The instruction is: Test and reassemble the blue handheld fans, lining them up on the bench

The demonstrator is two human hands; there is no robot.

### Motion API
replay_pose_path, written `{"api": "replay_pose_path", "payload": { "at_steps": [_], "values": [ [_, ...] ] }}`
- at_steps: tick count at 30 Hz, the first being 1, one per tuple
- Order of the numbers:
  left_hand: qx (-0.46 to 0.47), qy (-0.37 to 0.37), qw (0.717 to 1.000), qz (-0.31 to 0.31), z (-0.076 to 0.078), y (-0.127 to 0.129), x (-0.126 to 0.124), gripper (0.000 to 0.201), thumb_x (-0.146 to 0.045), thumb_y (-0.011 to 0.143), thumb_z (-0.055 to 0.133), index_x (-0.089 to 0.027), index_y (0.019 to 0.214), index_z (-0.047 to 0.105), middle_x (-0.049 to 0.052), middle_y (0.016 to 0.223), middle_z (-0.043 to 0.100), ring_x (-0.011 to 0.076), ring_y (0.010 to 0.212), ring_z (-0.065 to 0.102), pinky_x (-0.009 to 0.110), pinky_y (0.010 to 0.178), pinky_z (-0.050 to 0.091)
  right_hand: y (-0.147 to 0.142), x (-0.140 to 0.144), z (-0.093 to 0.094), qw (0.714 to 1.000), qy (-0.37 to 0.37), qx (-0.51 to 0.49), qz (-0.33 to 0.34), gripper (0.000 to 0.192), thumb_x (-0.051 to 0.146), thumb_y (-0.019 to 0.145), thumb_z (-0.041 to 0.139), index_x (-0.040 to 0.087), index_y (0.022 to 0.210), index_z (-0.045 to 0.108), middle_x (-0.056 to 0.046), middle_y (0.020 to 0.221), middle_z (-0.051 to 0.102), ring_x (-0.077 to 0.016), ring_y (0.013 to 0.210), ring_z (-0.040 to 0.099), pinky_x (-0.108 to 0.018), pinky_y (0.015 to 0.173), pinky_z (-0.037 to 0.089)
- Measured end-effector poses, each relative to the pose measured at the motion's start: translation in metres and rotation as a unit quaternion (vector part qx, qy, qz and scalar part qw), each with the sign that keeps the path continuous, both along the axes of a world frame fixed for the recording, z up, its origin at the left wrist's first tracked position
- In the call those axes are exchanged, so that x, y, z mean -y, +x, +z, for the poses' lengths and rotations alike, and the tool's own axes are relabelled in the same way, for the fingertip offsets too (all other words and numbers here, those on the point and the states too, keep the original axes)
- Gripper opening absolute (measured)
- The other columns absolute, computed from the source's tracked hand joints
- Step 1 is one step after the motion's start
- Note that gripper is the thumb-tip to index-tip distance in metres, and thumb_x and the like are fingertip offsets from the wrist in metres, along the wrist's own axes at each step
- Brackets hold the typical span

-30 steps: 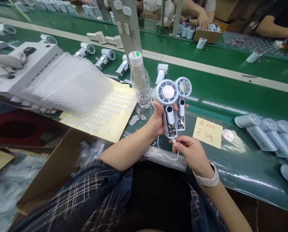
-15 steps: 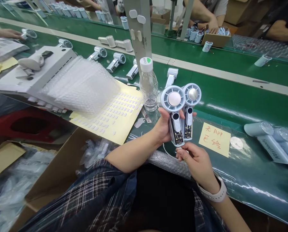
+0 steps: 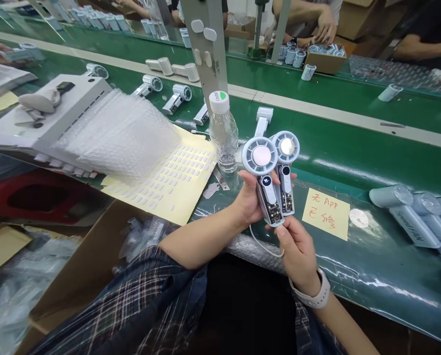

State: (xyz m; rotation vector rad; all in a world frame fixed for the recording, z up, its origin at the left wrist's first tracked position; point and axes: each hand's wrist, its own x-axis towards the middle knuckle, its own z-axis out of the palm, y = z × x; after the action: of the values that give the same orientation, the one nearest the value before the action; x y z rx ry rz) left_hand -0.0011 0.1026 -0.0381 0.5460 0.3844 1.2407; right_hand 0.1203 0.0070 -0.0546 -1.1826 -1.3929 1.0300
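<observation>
My left hand (image 3: 249, 199) is wrapped round the handles of two light-blue handheld fans. The front fan (image 3: 260, 156) has a pale pink disc at its hub, and its small display is lit. Slightly behind and to the right is the rear fan (image 3: 287, 147), with a silvery disc and a dark display. Both handles have their covers off, so circuit boards show. At the bottom of the front fan's handle, my right hand (image 3: 297, 249) pinches a white cable (image 3: 259, 242); its plug is hidden by the fingers.
A water bottle (image 3: 223, 133) stands behind a yellow sheet of white stickers (image 3: 179, 197). Right lie a handwritten note (image 3: 326, 213) and several fans (image 3: 408, 217). Bubble-wrap bags (image 3: 120, 133) rest on a white box at left. Other people work across the green line (image 3: 316, 108).
The front fan's display has gone from dark to lit. My right hand has closed in against the base of its handle, with the cable now looping below. The view has shifted slightly.
</observation>
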Motion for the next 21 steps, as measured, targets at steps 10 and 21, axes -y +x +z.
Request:
{"api": "replay_pose_path", "payload": {
  "at_steps": [10,21],
  "values": [
    [-0.015,0.021,1.000,0.001,0.004,-0.005,0.001,0.083,-0.099,0.049,0.076,-0.019,0.066,0.063,0.009,0.118,0.075,0.0302,0.107,0.074,0.039,0.086,0.064,-0.005,0.002,-0.010,0.989,-0.055,-0.127,-0.052,0.033,0.047,0.105,0.065,0.023,0.082,0.062,0.004,0.057,0.055,-0.0154,0.056,0.057,-0.029,0.059,0.047],
    [-0.074,0.024,0.997,0.007,0.003,0.001,0.004,0.089,-0.105,0.045,0.069,-0.021,0.074,0.063,0.013,0.112,0.074,0.0401,0.127,0.066,0.043,0.089,0.062,0.001,0.002,-0.015,0.995,-0.015,-0.071,-0.072,0.034,0.044,0.109,0.054,0.024,0.082,0.058,0.000,0.076,0.059,-0.0181,0.070,0.056,-0.033,0.067,0.047]
  ]
}}
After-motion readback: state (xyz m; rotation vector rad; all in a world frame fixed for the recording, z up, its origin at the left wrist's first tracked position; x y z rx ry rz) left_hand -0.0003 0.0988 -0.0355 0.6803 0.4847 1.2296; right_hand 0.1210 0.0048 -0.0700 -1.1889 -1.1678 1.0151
